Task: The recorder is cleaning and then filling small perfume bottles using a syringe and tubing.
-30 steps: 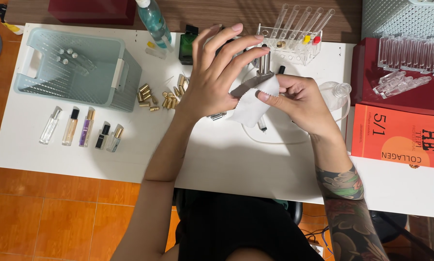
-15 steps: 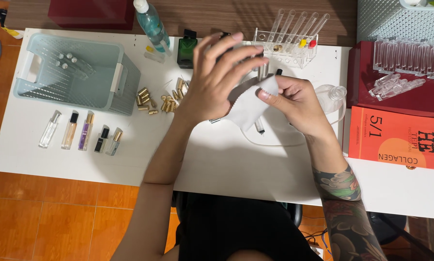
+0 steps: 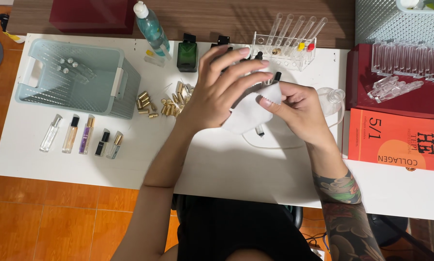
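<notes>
Both hands meet at frame centre: I see my left hand (image 3: 217, 89) and right hand (image 3: 294, 107) pinching a white cloth (image 3: 246, 113) around a small vial, gold caps (image 3: 166, 99) just left.

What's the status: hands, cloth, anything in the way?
Left hand and right hand both gripping white cloth. Cloth lifted off table. Gold caps close left.
</notes>
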